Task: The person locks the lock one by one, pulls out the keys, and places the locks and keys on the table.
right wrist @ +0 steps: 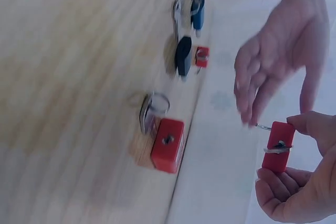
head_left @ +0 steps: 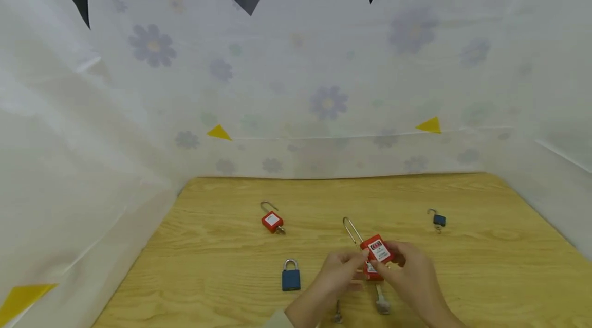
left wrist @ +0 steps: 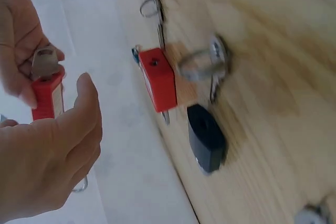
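My right hand pinches a red padlock between thumb and fingers, its long shackle swung open toward the upper left. A key sits in the bottom of that lock, as the left wrist view shows. Beside it is my left hand, with fingers loosely extended and fingertips close to the lock and shackle. In the right wrist view that left hand has thumb and fingers spread, with nothing in its grasp. Just below the held lock, a second red padlock stands on the table, partly hidden by the hands.
A closed blue padlock stands left of my hands. Toward the near edge lie a loose key and a larger key. Farther back are an open red padlock with keys and a small open blue padlock. White patterned sheeting surrounds the table.
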`<state>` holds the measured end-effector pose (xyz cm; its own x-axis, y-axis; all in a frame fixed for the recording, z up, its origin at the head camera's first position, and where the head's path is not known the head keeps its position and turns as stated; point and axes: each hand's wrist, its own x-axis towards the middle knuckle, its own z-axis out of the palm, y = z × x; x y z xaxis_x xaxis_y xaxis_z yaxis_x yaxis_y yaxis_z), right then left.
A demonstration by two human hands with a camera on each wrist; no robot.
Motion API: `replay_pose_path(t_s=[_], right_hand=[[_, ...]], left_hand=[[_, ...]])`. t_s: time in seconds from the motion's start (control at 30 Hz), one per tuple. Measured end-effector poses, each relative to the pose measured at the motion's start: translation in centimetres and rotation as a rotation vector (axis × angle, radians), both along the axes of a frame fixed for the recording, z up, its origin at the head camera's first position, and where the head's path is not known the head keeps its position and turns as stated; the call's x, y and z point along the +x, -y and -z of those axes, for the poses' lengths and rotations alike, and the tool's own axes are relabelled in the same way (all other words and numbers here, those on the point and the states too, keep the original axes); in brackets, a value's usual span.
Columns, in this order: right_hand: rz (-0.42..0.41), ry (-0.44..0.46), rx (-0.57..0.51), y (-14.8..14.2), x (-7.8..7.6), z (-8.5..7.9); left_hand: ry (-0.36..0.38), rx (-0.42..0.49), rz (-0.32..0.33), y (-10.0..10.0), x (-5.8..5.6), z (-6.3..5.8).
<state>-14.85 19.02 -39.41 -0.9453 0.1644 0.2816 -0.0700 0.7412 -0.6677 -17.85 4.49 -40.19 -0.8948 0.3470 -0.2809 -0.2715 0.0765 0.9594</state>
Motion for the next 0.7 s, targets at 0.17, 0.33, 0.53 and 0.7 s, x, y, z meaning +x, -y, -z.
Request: replay_pose_path(t_s=[0.17,0.33,0.53,0.7], right_hand=[[0.000,0.047,-0.041,1.1,1.1,0.4],[0.009,0.123,-0.073,1.5,1.7,0.8],[-0.008,-0.005,-0.056,1.8,2.5,1.3],[-0.027,0.013,-0.223,0.8,2.1,1.5]], left_hand=[[0.048,0.073,-0.024,-0.5,0.5,0.1],[0.049,0.072,-0.036,-0.5,1.0,0.0],[0.030,0.070,-0.029,0.0,1.3,0.0],[0.018,0.051,-0.006,0.8,1.6,-0.1]])
